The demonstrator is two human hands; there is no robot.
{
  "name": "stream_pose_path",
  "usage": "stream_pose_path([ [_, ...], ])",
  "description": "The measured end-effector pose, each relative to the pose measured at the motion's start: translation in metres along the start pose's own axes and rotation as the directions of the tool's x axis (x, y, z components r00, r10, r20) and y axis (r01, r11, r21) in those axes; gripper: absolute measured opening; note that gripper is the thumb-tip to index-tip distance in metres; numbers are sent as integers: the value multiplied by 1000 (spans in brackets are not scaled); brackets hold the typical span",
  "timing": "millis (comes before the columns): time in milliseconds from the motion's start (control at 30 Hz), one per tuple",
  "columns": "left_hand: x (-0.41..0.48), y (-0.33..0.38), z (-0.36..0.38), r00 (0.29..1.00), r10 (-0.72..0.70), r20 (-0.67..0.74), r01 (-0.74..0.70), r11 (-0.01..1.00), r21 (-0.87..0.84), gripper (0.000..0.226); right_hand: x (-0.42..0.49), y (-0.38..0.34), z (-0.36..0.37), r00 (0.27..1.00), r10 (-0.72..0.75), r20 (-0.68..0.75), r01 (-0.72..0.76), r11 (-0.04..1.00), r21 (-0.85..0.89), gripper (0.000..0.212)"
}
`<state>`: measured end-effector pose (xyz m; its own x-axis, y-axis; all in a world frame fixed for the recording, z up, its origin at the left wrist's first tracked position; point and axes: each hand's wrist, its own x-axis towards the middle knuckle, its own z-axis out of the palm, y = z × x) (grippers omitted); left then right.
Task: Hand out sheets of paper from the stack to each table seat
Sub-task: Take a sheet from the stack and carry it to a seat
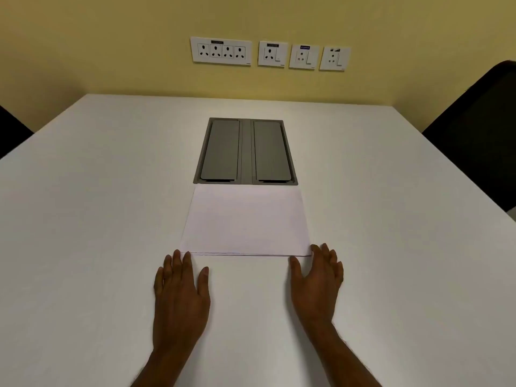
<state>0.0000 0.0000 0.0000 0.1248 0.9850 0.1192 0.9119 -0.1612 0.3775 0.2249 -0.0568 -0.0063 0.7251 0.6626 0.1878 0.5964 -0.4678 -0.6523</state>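
Observation:
A thin stack of white paper (245, 220) lies flat in the middle of the white table (97, 205), its near edge facing me. My left hand (180, 294) rests palm down on the table, fingertips touching the stack's near left corner. My right hand (317, 283) is tilted on its edge at the near right corner, fingers spread against the side of the stack and thumb at the near edge. Neither hand holds a sheet.
A grey double-lid cable box (245, 152) is set into the table just beyond the stack. Black chair backs stand at the right (480, 129) and at the far left (11, 132). White wall sockets (269, 54) line the yellow wall.

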Motion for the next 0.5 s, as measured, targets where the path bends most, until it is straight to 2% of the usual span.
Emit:
stream_pose_path([
  [500, 1, -2, 6, 999, -12, -38, 13, 1000, 8, 67, 8, -7, 5, 998, 46, -31, -45, 999, 16, 55],
])
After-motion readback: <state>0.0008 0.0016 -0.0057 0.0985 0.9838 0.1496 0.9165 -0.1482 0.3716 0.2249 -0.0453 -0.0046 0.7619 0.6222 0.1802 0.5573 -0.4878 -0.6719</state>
